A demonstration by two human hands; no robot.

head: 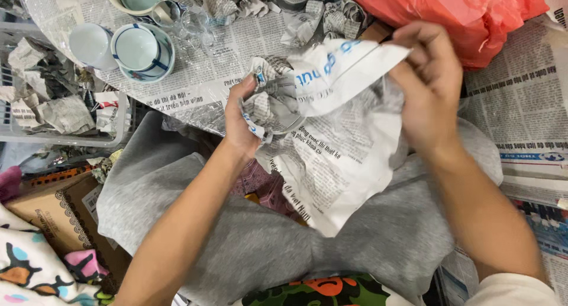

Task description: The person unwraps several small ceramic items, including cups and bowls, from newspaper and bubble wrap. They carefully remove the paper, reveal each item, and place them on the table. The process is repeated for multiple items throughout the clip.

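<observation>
- Two bare hands work above the lap of a seated person in grey trousers [378,235], mid-scene.
- Left hand [241,123]: fingers closed around a crumpled bundle of black-and-white newspaper [273,102], gripping it from the left side. Whatever sits inside the bundle is hidden; cannot tell its shape.
- Right hand [427,84]: fingers pinched shut on the upper right edge of a loose white newspaper sheet [337,158], which is lifted and slightly blurred.
- That sheet hangs from the bundle down over the lap; its lower corner points toward the near edge.
- Handling, as a judgement: paper is light, soft and quick to tear, so edges want a broad pinch. If the bundle wraps crockery, its core is hard and fragile; best cupped from below, not squeezed.
- Far left: a white ceramic bowl with a blue rim line [142,50] beside an overturned white cup [90,44], both on spread newspaper on the floor [520,99].
- Far right: a red plastic bag [467,13].
- Left: a grey plastic basket [59,137] holding crumpled paper wads.
- Near left: a brown cardboard box [50,214].
</observation>
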